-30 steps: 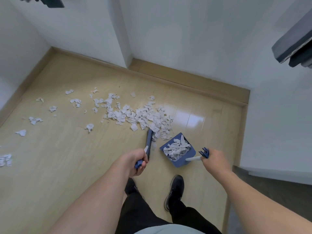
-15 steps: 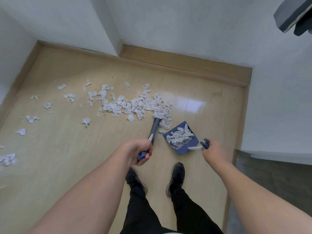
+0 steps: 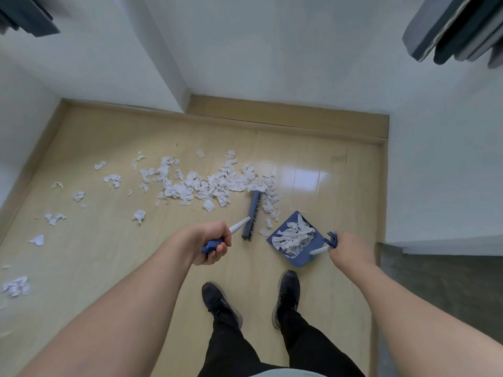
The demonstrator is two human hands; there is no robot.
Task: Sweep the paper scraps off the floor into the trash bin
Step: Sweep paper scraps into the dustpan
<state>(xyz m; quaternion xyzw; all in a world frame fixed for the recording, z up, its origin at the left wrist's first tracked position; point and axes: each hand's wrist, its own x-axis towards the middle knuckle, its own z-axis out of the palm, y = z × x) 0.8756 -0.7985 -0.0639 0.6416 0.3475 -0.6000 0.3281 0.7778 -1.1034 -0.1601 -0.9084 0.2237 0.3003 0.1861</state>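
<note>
White paper scraps lie in a long heap across the wooden floor, with loose bits scattered to the left. My left hand grips the handle of a blue hand brush, whose bristle head rests on the floor at the heap's right end. My right hand holds the handle of a blue dustpan that sits on the floor just right of the brush. The pan holds a pile of scraps. No trash bin is in view.
White walls and a wooden skirting board close the floor at the back and right. My two black shoes stand just behind the dustpan. Dark grey flooring begins at the right. Dark objects hang at the upper corners.
The brush head has swung to the right end of the heap, close to the dustpan's mouth. The camera view has tilted and pulled back; the dustpan stays in place.
</note>
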